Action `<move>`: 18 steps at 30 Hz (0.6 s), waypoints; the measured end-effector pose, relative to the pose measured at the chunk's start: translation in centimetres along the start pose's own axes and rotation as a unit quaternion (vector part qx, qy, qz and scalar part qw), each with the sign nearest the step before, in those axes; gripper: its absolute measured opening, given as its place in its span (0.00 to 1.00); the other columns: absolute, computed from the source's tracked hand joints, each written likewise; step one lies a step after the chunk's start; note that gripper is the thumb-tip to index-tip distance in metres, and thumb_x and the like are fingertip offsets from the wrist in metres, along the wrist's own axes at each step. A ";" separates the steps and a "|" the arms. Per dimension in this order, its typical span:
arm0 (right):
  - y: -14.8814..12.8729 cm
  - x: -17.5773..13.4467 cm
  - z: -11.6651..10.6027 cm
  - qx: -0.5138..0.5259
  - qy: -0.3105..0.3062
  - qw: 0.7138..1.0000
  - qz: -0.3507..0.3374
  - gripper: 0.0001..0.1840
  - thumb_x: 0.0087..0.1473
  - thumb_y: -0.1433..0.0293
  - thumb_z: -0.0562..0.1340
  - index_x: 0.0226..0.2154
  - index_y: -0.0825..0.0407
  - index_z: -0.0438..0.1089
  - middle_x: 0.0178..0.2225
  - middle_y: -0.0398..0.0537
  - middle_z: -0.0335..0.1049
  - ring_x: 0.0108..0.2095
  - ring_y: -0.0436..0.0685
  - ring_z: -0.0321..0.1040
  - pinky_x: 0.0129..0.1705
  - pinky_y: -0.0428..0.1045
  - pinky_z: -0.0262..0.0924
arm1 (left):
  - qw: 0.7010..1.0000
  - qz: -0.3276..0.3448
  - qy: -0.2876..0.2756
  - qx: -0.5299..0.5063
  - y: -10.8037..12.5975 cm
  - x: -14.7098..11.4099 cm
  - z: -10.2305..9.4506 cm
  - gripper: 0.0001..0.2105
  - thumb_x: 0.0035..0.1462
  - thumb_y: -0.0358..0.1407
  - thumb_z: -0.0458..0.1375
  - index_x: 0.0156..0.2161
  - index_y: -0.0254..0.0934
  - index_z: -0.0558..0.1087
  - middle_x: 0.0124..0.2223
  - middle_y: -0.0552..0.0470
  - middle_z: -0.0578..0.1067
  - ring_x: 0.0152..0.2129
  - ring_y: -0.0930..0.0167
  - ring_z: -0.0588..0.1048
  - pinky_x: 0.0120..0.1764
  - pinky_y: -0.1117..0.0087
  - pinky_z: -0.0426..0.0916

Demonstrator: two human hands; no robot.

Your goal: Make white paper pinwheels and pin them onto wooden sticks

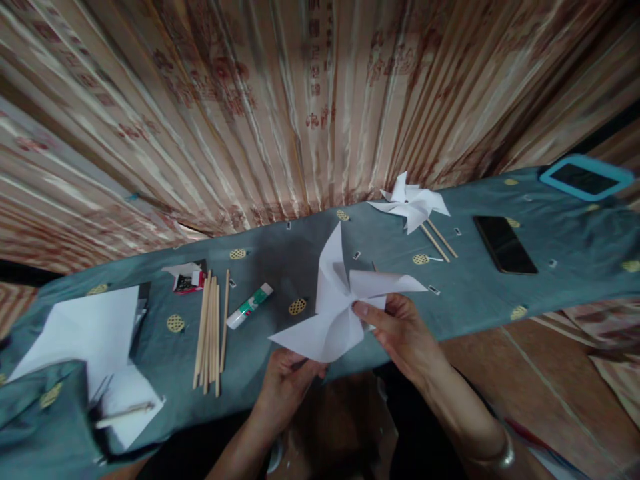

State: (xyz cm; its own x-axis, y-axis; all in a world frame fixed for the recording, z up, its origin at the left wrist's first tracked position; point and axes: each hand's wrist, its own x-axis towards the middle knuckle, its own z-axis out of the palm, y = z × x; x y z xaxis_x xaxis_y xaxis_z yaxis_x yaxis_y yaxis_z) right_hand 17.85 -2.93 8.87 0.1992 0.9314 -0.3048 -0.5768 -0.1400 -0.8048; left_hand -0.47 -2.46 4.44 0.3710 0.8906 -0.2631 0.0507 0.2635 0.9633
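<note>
A white pinwheel (pixel 333 327) was up in both hands above the near edge of the worktop (pixel 465 300), its blades spread and drawn in towards the centre. The right hand (pixel 405 337) was grasping it there, thumb pressed on or just beside the middle and other fingers reaching behind the paper. The left hand (pixel 290 387) was at the lower blade with its fingers curled and partly hidden; whether they gripped the edge or only steadied it, I could not tell. The shaping of the blades looked largely done, but whether the centre was fixed did not show clearly near the thumb. No stick could be seen on this piece, though its back was out of sight, so mounting was probably still left. The far pinwheel (pixel 417 210), towards the back, looked nearer to finished: a dark dot marked its middle and two sticks (pixel 435 242) ran out from under it, perhaps because two wheels lay overlapped. Over on the left, loose sticks (pixel 203 327), a tube (pixel 250 305), a small red box (pixel 190 283) and white sheets (pixel 95 320) lay apart from the work, seemingly enough for more.
</note>
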 end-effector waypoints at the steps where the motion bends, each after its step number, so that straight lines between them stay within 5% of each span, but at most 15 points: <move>1: 0.1 0.2 0.0 0.023 -0.006 1.000 0.019 0.12 0.33 0.65 0.77 0.26 0.48 0.80 0.26 0.42 0.79 0.27 0.52 0.74 0.33 0.45 0.69 | 1.000 0.005 -0.002 0.014 0.1 0.0 0.0 0.14 0.49 0.38 0.63 0.17 0.35 0.71 0.22 0.52 0.75 0.24 0.72 0.72 0.31 0.74 0.64; 9: 1.4 1.5 -0.6 0.120 -0.011 0.989 0.081 0.14 0.28 0.68 0.79 0.23 0.50 0.78 0.23 0.42 0.79 0.23 0.51 0.74 0.29 0.44 0.69 | 0.983 0.134 -0.021 0.120 1.5 -0.3 0.2 0.14 0.58 0.35 0.58 0.21 0.35 0.74 0.23 0.54 0.71 0.23 0.75 0.70 0.27 0.77 0.64; 18: 2.3 2.2 -2.5 0.078 -0.043 0.994 0.068 0.15 0.33 0.67 0.77 0.26 0.49 0.75 0.23 0.37 0.75 0.20 0.48 0.67 0.21 0.42 0.63 | 0.911 0.330 -0.003 0.247 2.9 -1.4 0.0 0.10 0.64 0.28 0.52 0.41 0.32 0.77 0.31 0.50 0.74 0.26 0.74 0.74 0.31 0.76 0.70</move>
State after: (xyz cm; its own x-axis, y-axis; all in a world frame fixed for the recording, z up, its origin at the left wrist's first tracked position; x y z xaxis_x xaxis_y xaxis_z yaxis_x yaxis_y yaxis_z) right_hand 18.94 -2.07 5.05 0.0462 0.9333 -0.3561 -0.7107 -0.2198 -0.6682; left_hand -0.85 -2.90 7.63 0.4761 0.7930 0.3801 0.2252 -0.5278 0.8190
